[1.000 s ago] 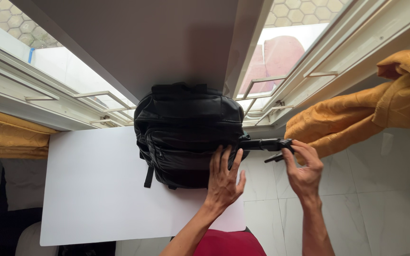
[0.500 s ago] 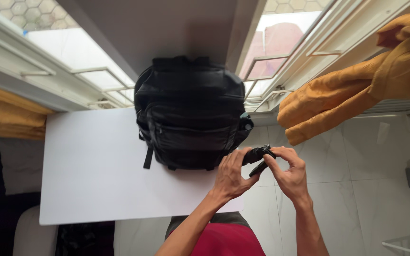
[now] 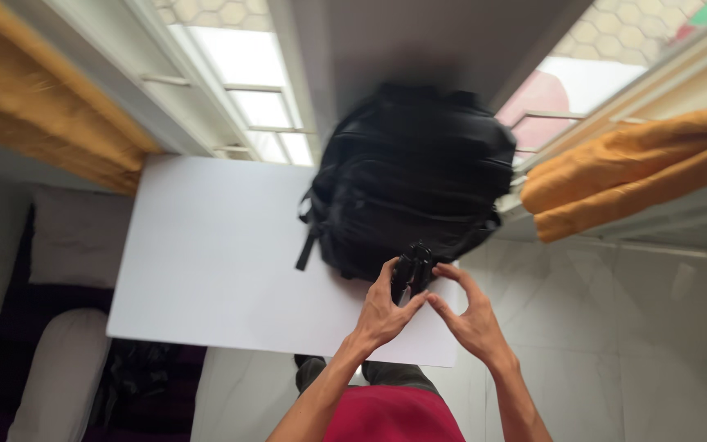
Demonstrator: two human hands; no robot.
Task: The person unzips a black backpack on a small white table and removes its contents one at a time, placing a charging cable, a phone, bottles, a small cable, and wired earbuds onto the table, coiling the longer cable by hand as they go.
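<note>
Both hands, shifted nearer the bag (image 3: 415, 180), are pinching a strap (image 3: 412, 270) between left hand (image 3: 386, 307) and right hand (image 3: 468, 315) fingertips over the table (image 3: 214, 254).

Small black, perhaps folded, strap (image 3: 412, 272)

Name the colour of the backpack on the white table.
Black all over; the backpack shows in the head view, slightly blurred.
</note>
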